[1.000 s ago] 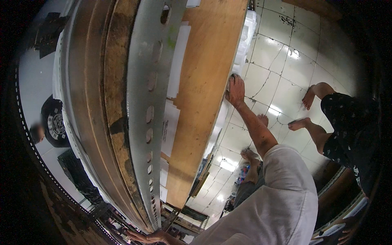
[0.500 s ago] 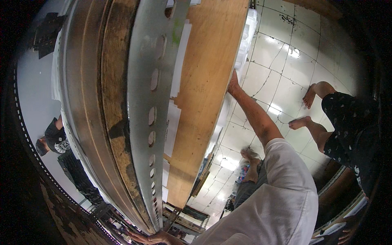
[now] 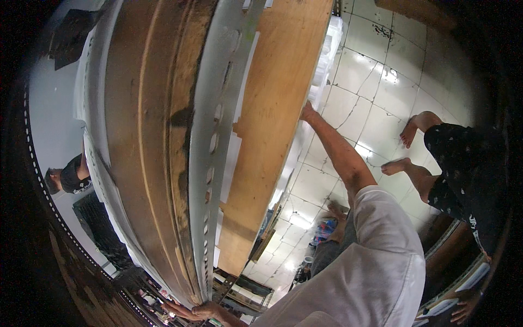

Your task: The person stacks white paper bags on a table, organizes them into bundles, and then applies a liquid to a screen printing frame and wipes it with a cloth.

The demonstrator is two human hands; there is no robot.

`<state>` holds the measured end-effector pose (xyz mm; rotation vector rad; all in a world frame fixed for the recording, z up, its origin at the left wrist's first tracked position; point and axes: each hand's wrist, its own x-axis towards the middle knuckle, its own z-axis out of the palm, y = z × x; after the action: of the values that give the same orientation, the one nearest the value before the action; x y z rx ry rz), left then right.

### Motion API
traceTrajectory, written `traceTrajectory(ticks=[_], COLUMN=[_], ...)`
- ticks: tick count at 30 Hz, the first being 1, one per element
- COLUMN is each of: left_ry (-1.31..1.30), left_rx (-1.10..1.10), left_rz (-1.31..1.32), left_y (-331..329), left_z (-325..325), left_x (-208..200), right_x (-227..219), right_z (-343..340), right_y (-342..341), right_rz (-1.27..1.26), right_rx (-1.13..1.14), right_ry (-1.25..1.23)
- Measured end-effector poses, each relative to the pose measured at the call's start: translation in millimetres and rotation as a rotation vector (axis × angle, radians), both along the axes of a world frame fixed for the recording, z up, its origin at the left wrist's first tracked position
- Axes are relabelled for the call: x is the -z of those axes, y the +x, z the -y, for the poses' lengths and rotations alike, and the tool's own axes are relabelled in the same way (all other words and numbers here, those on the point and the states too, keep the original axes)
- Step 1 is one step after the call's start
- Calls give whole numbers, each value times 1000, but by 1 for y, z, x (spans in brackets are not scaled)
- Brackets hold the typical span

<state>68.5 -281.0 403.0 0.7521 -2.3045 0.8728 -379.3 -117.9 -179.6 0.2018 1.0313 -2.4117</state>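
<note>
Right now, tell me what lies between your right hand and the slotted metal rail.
Head view: the light wooden board spans it, right hand on one edge, slotted metal rail beyond the other.

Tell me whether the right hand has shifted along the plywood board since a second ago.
Yes. The right hand has slid behind the plywood board's edge; earlier its fingers lay spread on the board's face, now mostly hidden.
</note>
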Motion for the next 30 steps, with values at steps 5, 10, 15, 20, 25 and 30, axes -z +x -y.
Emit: traceTrajectory(ticks=[5, 10, 15, 20, 25, 30], left_ry=[48, 57, 134, 192, 1052, 2100], left_rx=[-18, 70, 244, 491, 299, 141], left_rz=[-74, -151, -307, -680, -700, -909], left_y=[9, -4, -7, 10, 64, 98], left_z=[-3, -13, -15, -59, -181, -293], left_x=[2, 5, 11, 29, 130, 192], right_x=[-96, -130, -165, -211, -238, -322], right_z=[-38, -85, -137, -192, -236, -240], right_y=[16, 79, 152, 199, 243, 307], right_rz=[65, 250, 364, 416, 247, 25], right_rx=[-428, -440, -328, -396, -432, -570], right_ry=[431, 218, 97, 47, 221, 506])
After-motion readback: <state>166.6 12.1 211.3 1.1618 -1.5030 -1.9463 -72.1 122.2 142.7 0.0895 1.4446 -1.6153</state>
